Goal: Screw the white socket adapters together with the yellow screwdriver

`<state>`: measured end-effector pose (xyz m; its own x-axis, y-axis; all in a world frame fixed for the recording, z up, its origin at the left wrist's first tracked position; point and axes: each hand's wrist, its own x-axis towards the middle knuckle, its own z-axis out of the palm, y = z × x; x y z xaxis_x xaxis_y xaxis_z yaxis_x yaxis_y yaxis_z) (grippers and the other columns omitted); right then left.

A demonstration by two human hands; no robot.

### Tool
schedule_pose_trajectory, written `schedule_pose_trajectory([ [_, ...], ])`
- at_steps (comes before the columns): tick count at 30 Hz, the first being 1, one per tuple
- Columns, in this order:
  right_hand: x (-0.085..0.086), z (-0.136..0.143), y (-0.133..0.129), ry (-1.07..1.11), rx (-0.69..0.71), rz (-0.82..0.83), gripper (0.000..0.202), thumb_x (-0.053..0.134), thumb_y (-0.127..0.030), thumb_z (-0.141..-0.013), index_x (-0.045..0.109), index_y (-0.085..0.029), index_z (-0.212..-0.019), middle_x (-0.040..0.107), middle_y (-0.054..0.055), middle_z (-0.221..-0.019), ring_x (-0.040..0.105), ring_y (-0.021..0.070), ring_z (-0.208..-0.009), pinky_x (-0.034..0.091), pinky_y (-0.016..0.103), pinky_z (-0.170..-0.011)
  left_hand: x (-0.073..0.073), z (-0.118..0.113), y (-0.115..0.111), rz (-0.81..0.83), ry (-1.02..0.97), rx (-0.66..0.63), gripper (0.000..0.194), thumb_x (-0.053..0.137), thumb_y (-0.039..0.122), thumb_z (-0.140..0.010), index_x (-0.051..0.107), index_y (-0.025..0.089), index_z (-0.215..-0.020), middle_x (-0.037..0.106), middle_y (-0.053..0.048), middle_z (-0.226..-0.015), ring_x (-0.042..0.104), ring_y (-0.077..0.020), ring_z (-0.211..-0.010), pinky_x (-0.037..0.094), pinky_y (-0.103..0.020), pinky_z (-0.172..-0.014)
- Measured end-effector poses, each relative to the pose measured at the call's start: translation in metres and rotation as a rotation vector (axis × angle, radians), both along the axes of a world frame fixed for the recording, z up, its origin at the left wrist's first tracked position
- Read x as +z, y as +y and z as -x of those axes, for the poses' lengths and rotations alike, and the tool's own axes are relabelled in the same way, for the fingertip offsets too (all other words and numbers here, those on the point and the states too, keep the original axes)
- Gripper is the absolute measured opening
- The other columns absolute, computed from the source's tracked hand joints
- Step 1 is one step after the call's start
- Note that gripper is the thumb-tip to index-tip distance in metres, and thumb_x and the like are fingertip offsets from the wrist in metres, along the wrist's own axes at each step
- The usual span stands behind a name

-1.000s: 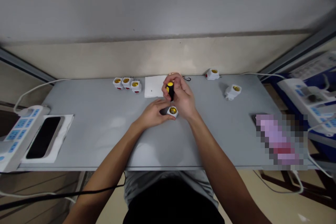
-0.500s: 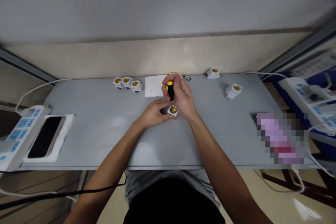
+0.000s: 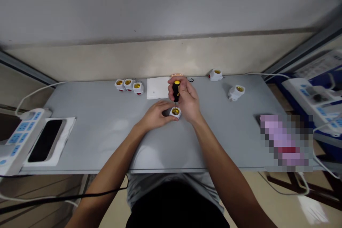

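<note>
A white lamp socket (image 3: 172,114) with a gold-coloured threaded inside stands on the grey table, its opening upward. My left hand (image 3: 157,115) grips it from the left, thumb along the front and fingers behind. My right hand (image 3: 188,99) is closed around a black and yellow screwdriver (image 3: 176,92), held nearly upright. Its thin shaft runs down into the socket's opening; the tip is hidden inside.
At the back left stand several white lamp sockets (image 3: 128,84) beside a white sheet (image 3: 156,89) with a tiny dark piece on it. Two others, one back-centre (image 3: 216,74) and one tilted socket (image 3: 236,92), are on the right. A phone (image 3: 46,140) and power strip (image 3: 22,135) lie left.
The screwdriver's handle has shifted slightly to the right and turned a little in my right hand. My left hand keeps its hold on the socket.
</note>
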<state>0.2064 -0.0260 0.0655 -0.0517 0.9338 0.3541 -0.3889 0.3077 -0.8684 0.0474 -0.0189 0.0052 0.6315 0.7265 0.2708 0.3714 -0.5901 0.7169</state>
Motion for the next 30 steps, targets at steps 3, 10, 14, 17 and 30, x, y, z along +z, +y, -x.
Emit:
schedule_pose_trajectory([
  [3, 0.000, -0.003, 0.000, 0.051, 0.002, 0.038, 0.043, 0.052, -0.066, -0.100, 0.062, -0.024, -0.096, 0.049, -0.002, -0.074, 0.044, 0.0114, -0.060, 0.040, 0.026, -0.056, -0.001, 0.000, 0.000, -0.013, 0.000, -0.003, 0.045, 0.078, 0.055, -0.090, 0.073, 0.022, -0.120, 0.075, -0.008, -0.110, 0.067, -0.0262, -0.107, 0.051, -0.041, -0.099],
  [10, 0.009, -0.013, -0.001, 0.215, -0.051, 0.092, 0.038, 0.058, -0.061, -0.099, 0.058, -0.025, -0.091, 0.046, -0.003, -0.072, 0.042, 0.0108, -0.057, 0.041, 0.026, -0.055, -0.003, 0.004, -0.001, -0.052, -0.045, -0.013, 0.055, 0.080, 0.052, -0.089, 0.069, 0.025, -0.136, 0.071, -0.011, -0.128, 0.066, -0.0289, -0.119, 0.052, -0.044, -0.105],
  [14, 0.013, -0.022, 0.000, 0.353, -0.083, 0.177, 0.033, 0.058, -0.056, -0.100, 0.053, -0.026, -0.087, 0.041, -0.004, -0.072, 0.042, 0.0111, -0.056, 0.043, 0.026, -0.057, 0.002, 0.002, -0.003, -0.022, -0.120, -0.058, 0.030, 0.064, 0.038, -0.103, 0.075, 0.024, -0.127, 0.071, -0.012, -0.124, 0.067, -0.0249, -0.116, 0.054, -0.040, -0.101],
  [17, 0.014, -0.030, 0.003, 0.496, -0.087, 0.216, 0.030, 0.058, -0.051, -0.100, 0.053, -0.025, -0.085, 0.039, -0.004, -0.071, 0.043, 0.0108, -0.056, 0.044, 0.025, -0.057, 0.002, 0.000, -0.004, 0.004, -0.198, -0.009, 0.023, 0.063, 0.035, -0.104, 0.080, 0.024, -0.113, 0.071, -0.011, -0.114, 0.069, -0.0211, -0.103, 0.057, -0.035, -0.091],
  [30, -0.012, -0.068, 0.020, 0.711, -0.231, 0.308, 0.023, 0.074, -0.033, -0.080, 0.054, -0.023, -0.082, 0.047, -0.005, -0.070, 0.047, 0.0086, -0.056, 0.046, 0.023, -0.055, -0.008, 0.038, 0.045, -0.357, 0.232, 0.493, 0.033, 0.052, 0.035, -0.106, 0.078, 0.023, -0.121, 0.068, -0.012, -0.117, 0.059, -0.0302, -0.112, 0.047, -0.051, -0.105],
])
